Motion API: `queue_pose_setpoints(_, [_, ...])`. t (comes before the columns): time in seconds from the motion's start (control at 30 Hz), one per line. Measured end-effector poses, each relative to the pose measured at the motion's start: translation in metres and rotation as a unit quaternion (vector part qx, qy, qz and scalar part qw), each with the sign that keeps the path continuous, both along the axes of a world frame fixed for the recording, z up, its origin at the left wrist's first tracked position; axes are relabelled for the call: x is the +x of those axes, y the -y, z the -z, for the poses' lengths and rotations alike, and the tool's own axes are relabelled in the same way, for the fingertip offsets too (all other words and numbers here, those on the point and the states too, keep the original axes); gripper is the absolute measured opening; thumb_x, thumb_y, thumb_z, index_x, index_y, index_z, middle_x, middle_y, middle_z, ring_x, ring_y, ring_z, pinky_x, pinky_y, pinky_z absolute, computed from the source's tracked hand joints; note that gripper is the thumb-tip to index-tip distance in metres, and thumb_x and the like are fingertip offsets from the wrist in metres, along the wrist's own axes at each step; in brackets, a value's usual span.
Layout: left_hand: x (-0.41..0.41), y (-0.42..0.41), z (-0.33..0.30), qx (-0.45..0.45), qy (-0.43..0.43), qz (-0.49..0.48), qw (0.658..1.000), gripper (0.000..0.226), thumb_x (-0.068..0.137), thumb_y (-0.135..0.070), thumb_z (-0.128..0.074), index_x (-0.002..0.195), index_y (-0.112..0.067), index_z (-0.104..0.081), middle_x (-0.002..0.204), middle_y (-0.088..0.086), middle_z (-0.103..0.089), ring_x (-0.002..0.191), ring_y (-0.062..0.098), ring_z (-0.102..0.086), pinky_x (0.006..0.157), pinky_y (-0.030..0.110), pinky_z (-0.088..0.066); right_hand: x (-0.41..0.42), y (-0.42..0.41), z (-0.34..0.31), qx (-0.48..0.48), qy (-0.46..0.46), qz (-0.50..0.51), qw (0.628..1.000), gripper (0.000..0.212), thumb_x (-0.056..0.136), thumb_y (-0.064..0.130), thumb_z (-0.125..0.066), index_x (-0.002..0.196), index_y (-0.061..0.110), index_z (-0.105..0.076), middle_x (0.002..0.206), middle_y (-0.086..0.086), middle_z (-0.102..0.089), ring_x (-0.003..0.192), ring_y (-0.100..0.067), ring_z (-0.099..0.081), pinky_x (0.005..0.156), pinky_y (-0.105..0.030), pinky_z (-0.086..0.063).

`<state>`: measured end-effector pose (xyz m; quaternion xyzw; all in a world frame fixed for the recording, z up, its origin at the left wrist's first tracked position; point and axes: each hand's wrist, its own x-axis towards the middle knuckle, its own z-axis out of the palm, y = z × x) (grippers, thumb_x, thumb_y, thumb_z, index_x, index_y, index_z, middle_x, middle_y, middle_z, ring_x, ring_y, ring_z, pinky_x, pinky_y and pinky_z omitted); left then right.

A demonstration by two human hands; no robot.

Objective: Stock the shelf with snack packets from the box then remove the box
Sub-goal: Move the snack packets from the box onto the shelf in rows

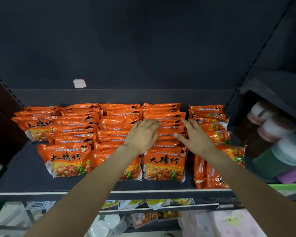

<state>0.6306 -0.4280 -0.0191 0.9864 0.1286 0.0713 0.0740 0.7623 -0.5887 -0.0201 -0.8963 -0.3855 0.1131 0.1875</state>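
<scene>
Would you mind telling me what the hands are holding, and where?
Nothing is held: left hand and right hand rest open on the packet row.

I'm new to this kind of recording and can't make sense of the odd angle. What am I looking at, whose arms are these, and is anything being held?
There is no machine here. The single picture comes from a wide-angle camera worn on a person's head, looking forward and down, so the two bare arms reaching in are the wearer's own. The dark shelf carries several rows of orange snack packets, mostly standing one behind another. The left hand and the right hand lie with straight fingers on the row of packets right of centre, touching it rather than gripping anything. On the far right some packets lean on their sides. Other goods show blurred on the lower shelves and to the right. No box is in view.
</scene>
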Motion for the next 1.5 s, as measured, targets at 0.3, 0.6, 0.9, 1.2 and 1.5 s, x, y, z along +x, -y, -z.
queue_pose_setpoints(0.3, [0.014,-0.027,0.010,0.040,-0.137,-0.034,0.989,0.045,0.101,-0.039,-0.027,0.145,-0.031,-0.029,0.159,-0.004,-0.011,0.147,0.016,-0.004,0.119,0.045,-0.007,0.007,-0.029,0.004,0.001,-0.079,-0.058,0.995,0.062,0.097,0.037,-0.044,0.149,0.018,-0.017,0.157,-0.004,-0.011,0.144,-0.023,-0.018,0.115,-0.034,-0.020])
queue_pose_setpoints(0.6, [0.041,-0.041,-0.009,-0.045,-0.042,-0.053,0.997,0.048,0.098,-0.034,-0.040,0.144,-0.023,-0.031,0.152,0.000,-0.029,0.140,0.020,-0.027,0.114,0.036,-0.021,0.045,-0.047,-0.012,0.011,0.001,-0.033,0.999,0.062,0.094,0.039,-0.049,0.147,0.023,-0.021,0.152,-0.005,-0.020,0.141,-0.024,-0.020,0.113,-0.043,-0.028])
queue_pose_setpoints(0.9, [0.077,-0.069,0.000,0.032,-0.161,-0.068,0.984,0.060,0.096,-0.048,-0.034,0.149,-0.031,-0.012,0.159,-0.003,-0.007,0.147,0.017,-0.005,0.117,0.045,-0.006,0.071,-0.093,0.007,-0.043,-0.083,-0.053,0.994,0.077,0.090,0.046,-0.052,0.150,0.025,-0.009,0.158,-0.008,-0.001,0.144,-0.029,-0.015,0.117,-0.045,-0.021])
queue_pose_setpoints(1.2, [0.061,-0.049,-0.007,-0.068,-0.019,-0.041,0.997,0.046,0.096,-0.036,-0.043,0.140,-0.023,-0.039,0.149,-0.001,-0.035,0.139,0.018,-0.029,0.116,0.035,-0.018,0.066,-0.076,-0.004,-0.001,-0.044,-0.081,0.996,0.065,0.091,0.044,-0.052,0.146,0.026,-0.025,0.157,-0.002,-0.009,0.142,-0.024,-0.021,0.115,-0.043,-0.025])
queue_pose_setpoints(1.5, [0.000,-0.014,0.000,-0.047,-0.146,0.070,0.986,0.094,0.073,-0.066,-0.061,0.148,-0.026,-0.020,0.157,-0.002,-0.017,0.144,0.018,-0.016,0.118,0.038,-0.013,0.013,-0.012,-0.013,-0.093,-0.066,-0.165,0.980,0.098,0.071,0.056,-0.070,0.148,0.032,-0.015,0.157,0.010,0.000,0.144,-0.014,0.000,0.115,-0.034,-0.015])
